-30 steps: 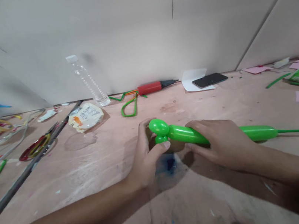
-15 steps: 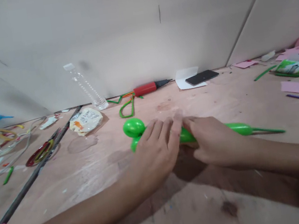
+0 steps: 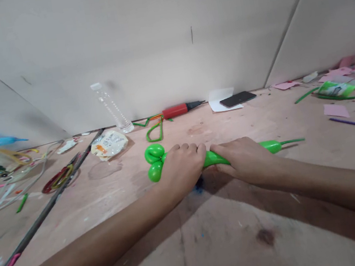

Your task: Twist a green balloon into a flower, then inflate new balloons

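A long green modelling balloon (image 3: 214,158) lies crosswise in front of me, gripped by both hands. Its left end is twisted into rounded loops, and an uninflated tail sticks out at the right end. My left hand (image 3: 185,163) is wrapped round the balloon just right of the loops. Close beside it, my right hand (image 3: 243,158) is closed round the same balloon. A short stretch of green shows between the two hands; the parts under my fingers and palms are hidden.
Along the wall stand or lie a clear plastic bottle (image 3: 114,109), a red balloon pump (image 3: 176,110) and a black phone (image 3: 238,99) on white paper. Scissors (image 3: 54,180) and a crumpled wrapper (image 3: 110,144) lie left. Pink paper (image 3: 336,110) and a purple strip (image 3: 352,123) are right.
My left fingers, stretched out before, have curled round the balloon. Both hands stay on it, and the loops at its left end show more fully. The view has shifted slightly.
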The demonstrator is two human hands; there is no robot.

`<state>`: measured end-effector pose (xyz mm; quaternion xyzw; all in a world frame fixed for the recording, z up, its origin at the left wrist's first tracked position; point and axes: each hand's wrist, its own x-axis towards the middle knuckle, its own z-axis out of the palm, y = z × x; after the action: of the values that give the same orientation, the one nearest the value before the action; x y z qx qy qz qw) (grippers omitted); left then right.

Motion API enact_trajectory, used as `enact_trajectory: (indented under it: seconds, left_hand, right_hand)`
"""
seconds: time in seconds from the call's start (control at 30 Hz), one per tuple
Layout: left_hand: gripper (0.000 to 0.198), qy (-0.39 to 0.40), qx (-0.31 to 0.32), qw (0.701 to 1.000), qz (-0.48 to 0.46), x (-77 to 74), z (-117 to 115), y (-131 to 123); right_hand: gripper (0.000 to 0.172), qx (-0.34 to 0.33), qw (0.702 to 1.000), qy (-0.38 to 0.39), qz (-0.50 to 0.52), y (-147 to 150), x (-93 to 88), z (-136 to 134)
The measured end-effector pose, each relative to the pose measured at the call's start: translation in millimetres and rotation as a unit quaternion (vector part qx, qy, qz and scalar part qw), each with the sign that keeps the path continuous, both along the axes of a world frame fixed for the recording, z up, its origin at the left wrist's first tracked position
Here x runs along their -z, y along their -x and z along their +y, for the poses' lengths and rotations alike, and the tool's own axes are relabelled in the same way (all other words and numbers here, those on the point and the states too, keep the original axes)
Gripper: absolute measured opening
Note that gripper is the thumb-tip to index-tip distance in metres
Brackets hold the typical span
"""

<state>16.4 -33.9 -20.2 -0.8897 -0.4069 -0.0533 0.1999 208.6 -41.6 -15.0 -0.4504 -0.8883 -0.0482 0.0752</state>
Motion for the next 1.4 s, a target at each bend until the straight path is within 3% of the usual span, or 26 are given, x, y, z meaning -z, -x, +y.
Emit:
enact_trajectory:
  seconds: [0.23, 0.5, 0.83, 1.1, 1.4]
  left_hand:
    - [0.006, 0.033, -0.001, 0.999, 0.017, 11.6, -1, 2]
    - [0.011, 0.006, 0.029, 0.999, -0.012, 12.1, -1, 3]
    - [0.010, -0.003, 0.019, 1.000, -0.025, 12.1, 0, 2]
    - [0.009, 0.029, -0.010, 1.000, -0.002, 6.9, 1, 4]
    - [0.012, 0.011, 0.031, 0.999, -0.025, 10.6, -2, 3]
  right_hand:
    - [0.013, -0.015, 0.998, 0.026, -0.050, 6, 8.7, 1]
    - [0.029, -0.015, 1.000, -0.002, 0.011, 2, 5.4, -1]
    - [0.035, 0.001, 1.000, -0.009, -0.025, -1, 10.1, 4]
    - [0.019, 0.011, 0.998, -0.018, -0.060, -1, 11.6, 3]
    - [0.018, -0.010, 0.999, 0.021, -0.043, 2, 6.8, -1]
